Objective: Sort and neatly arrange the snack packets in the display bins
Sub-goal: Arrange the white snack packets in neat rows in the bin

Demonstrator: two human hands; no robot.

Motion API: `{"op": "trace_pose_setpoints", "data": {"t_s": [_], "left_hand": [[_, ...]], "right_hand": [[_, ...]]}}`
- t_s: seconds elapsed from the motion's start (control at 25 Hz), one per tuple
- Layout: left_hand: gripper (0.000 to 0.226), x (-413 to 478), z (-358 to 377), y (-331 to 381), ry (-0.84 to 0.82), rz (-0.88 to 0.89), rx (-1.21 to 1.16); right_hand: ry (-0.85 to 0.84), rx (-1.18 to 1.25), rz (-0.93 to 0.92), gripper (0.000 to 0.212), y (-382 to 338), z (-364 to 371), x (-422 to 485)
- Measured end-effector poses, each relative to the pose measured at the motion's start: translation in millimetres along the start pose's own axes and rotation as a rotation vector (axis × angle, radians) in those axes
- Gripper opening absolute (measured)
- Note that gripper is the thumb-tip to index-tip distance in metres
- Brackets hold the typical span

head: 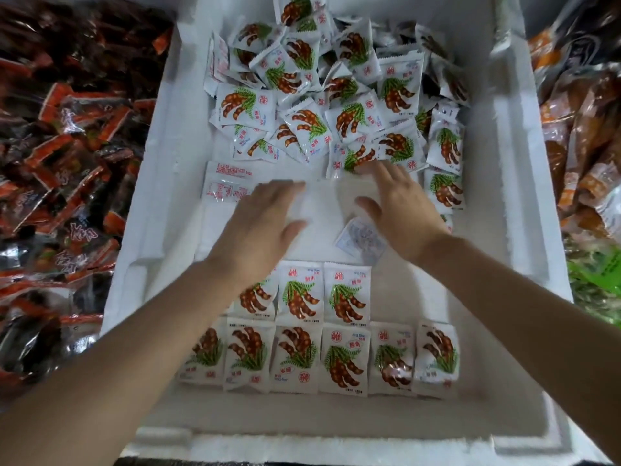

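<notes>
Currently left grip (pixel 260 215) and right grip (pixel 401 210) both flat, empty, over bin (pixel 524 203) centre; likely reaching loose packets (pixel 349 121) up top to extend tidy rows (pixel 346 358) below.

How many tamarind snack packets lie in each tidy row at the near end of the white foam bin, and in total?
Front row of tamarind packets: 6
Second row of tamarind packets: 3 visible; the left forearm may hide more
Total: 9 visible

The white tamarind packets (pixel 347 292) carry "酸角" in a pink oval beside a red round seal; the finer print is unreadable.
</notes>
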State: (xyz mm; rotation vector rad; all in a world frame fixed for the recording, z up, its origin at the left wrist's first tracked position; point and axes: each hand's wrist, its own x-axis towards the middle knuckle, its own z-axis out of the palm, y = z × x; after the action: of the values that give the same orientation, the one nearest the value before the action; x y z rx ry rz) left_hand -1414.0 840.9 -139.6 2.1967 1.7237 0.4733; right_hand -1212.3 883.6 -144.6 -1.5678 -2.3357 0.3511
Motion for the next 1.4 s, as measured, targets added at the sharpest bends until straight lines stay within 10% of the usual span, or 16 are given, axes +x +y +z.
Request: {"op": "trace_pose_setpoints", "data": {"t_s": [0.44,0.92,1.4], "left_hand": [[0.057,127.1,11.6,-13.5,0.261,-0.319,-0.232],[0.033,46.3,-2.0,33.3,0.257,-0.38,-0.676],[0.026,-20.5,12.8,53.4,0.139,-0.403,-0.667]], "right_hand": [[-0.009,-0.194,0.147,0.071,14.3,1.9,58.6],[0.062,0.54,0.469,0.011,-5.7,-21.3,-45.6],[-0.236,0.395,0.658,0.015,1.0,2.4,-105.8]]}}
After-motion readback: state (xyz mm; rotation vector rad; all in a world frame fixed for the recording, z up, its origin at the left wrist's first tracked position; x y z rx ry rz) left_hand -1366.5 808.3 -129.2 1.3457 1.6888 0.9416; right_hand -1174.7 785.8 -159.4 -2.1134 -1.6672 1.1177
